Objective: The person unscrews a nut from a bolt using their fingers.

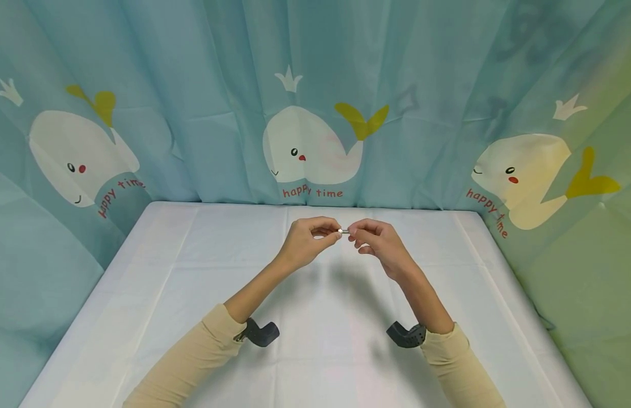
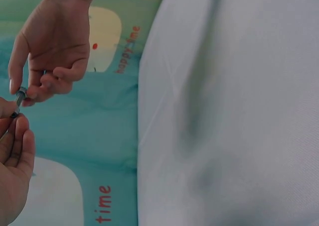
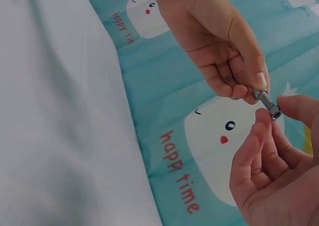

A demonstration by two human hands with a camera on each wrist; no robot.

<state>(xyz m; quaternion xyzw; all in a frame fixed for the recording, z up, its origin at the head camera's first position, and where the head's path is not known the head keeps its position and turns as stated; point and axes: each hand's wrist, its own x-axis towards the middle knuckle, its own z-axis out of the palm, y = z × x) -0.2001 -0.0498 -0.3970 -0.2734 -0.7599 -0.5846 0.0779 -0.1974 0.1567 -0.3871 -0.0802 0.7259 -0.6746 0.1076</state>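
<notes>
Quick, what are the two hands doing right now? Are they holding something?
Left hand: fingers curled, pinching one end of a small metal bolt.
Right hand: fingers curled, pinching the other end of the same bolt.

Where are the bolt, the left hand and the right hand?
bolt (image 3: 266, 102), right wrist view, on its threaded shank.
left hand (image 1: 306, 241), head view, on the back of the hand.
right hand (image 1: 379, 242), head view, on the back of the hand.

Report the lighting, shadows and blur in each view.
Head view: even light, soft arm shadows on the tablecloth, curved edges from the wide lens. Left wrist view: bolt small and blurred, cloth dim. Right wrist view: bolt sharp, cloth shaded and soft.
</notes>
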